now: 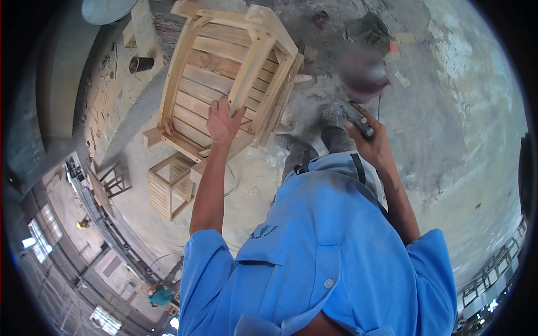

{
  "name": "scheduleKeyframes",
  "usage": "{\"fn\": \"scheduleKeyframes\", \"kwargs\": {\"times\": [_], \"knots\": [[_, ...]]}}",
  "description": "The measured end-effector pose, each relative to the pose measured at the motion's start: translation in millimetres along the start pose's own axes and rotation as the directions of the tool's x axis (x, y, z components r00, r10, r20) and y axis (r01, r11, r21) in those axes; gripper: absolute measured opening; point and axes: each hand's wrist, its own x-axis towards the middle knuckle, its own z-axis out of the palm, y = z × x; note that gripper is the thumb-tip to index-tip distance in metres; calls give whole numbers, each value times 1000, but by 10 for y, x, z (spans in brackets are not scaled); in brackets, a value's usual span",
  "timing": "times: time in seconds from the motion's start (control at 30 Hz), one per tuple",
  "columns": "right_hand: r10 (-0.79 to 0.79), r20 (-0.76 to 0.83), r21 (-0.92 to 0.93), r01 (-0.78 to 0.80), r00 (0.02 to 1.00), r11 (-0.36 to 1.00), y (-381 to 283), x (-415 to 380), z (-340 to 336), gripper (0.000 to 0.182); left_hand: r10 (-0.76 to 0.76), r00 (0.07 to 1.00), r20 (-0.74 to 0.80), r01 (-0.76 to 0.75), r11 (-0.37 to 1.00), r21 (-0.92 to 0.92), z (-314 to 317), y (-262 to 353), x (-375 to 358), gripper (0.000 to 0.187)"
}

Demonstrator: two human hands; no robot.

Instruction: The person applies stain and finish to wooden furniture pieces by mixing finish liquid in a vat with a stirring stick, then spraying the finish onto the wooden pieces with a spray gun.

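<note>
A pale wooden slatted chair frame [193, 78] fills the upper left, tilted, with its slats and rails facing me. My left hand [224, 120] lies on it with fingers spread, touching the slats beside a thick rail [252, 70]. At my right side, near my thigh, my right hand [372, 145] is closed around a dark hand tool [363, 126]. Its kind is hard to make out, since the fingers cover part of it. The tool is apart from the chair frame.
A smaller slatted wooden piece [170, 185] stands on the floor left of my arm. A dark cup-like container [141, 64] sits on a ledge at upper left. A blurred reddish-dark object [363, 75] lies ahead of my feet. Another person [161, 295] is far off at lower left.
</note>
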Motion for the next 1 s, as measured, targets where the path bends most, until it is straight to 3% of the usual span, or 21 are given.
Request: {"fn": "scheduleKeyframes", "kwargs": {"times": [0.13, 0.27, 0.37, 0.4, 0.6, 0.7, 1.0], "knots": [[-38, 21, 20, 37, 999, 999, 309, 146, 124, 46, 80, 996, -36, -84, 989, -123, 101, -57, 30, 42], [-27, 111, -27, 30, 993, 999, 563, 397, 272, 47, 65, 998, -11, -66, 983, -170, 169, 10, 83, 39], [-144, 139, -32, 150, 980, 988, 778, 579, 449, 47, 32, 999, -38, -38, 981, -189, 205, 132, 150, 39], [-43, 209, -54, 56, 977, 997, 748, 642, 459, 47, 5, 1000, -24, -9, 982, -189, 205, 149, 165, 39], [-127, 279, -59, 148, 952, 987, 960, 1038, 929, 45, -103, 995, -3, 100, 968, -228, 244, 164, 249, 45], [-39, 353, -107, 82, 935, 991, 975, 1244, 1269, 42, -93, 995, -37, 83, 973, -214, 261, 177, 286, 49], [-136, 366, 67, 120, 921, 991, 1080, 1599, 1896, 42, -176, 984, -19, 169, 966, -198, 268, 201, 280, 50]]}}
